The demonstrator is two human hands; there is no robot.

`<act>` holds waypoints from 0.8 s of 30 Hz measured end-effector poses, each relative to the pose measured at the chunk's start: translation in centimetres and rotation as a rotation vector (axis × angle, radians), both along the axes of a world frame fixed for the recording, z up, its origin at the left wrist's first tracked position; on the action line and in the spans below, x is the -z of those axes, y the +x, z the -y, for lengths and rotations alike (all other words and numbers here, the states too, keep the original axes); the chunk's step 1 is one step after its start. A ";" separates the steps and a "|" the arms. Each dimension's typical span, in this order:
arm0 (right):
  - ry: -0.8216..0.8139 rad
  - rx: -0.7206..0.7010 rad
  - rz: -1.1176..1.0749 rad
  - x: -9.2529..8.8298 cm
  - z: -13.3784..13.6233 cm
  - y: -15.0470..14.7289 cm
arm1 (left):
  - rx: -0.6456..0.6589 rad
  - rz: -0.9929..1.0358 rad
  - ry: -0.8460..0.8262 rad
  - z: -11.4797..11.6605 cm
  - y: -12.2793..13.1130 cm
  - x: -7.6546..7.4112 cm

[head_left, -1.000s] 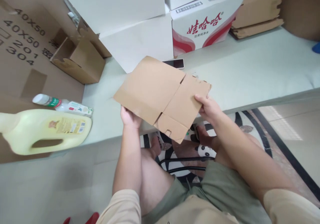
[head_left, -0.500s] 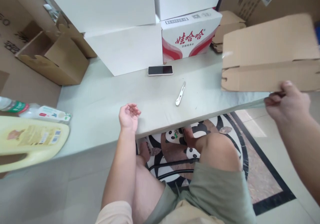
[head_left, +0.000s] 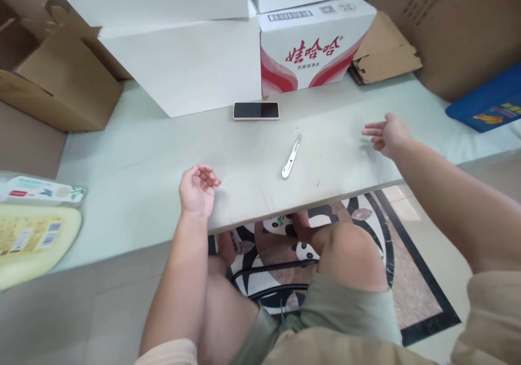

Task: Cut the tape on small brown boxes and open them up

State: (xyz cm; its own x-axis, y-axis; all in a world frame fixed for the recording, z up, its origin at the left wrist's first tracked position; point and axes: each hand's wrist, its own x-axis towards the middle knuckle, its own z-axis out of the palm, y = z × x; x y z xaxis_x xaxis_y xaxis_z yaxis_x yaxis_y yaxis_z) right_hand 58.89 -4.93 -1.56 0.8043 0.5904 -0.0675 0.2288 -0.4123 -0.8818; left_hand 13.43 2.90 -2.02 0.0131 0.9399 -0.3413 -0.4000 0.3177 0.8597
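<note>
My left hand (head_left: 198, 190) rests palm up at the near side of the cloth-covered table (head_left: 150, 153), its fingers loosely curled and apart, holding nothing. Over the right part of the table my right hand (head_left: 386, 135) is stretched out, fingers apart, with nothing in it. Between the two hands lies a white utility knife (head_left: 291, 157), its tip pointing away from me. Behind the knife a phone (head_left: 256, 111) lies flat with a dark screen. Folded cardboard (head_left: 386, 52) leans at the back right, beyond my right hand.
White boxes (head_left: 191, 66) stand stacked along the back, beside a red-and-white carton (head_left: 313, 52). An open cardboard box (head_left: 65, 77) is at the left, above a yellow jug (head_left: 36, 240) near the front edge. A blue container (head_left: 488, 101) lies at the right.
The flat cardboard box has left my right hand and is out of view. That hand has moved left, over the table, and opened. My left hand keeps its pose while the view has shifted.
</note>
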 end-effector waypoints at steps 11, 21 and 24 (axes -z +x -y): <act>-0.139 -0.066 -0.202 -6.9 2.2 -12.3 | -0.077 0.217 -0.004 2.5 -4.5 -0.8; -0.215 -0.639 0.125 -5.5 -10.9 -32.1 | -0.011 0.261 -0.007 1.5 -11.0 -1.1; -0.206 -0.838 0.276 -4.7 -16.3 -38.9 | 0.121 0.202 0.032 1.1 -12.4 -1.4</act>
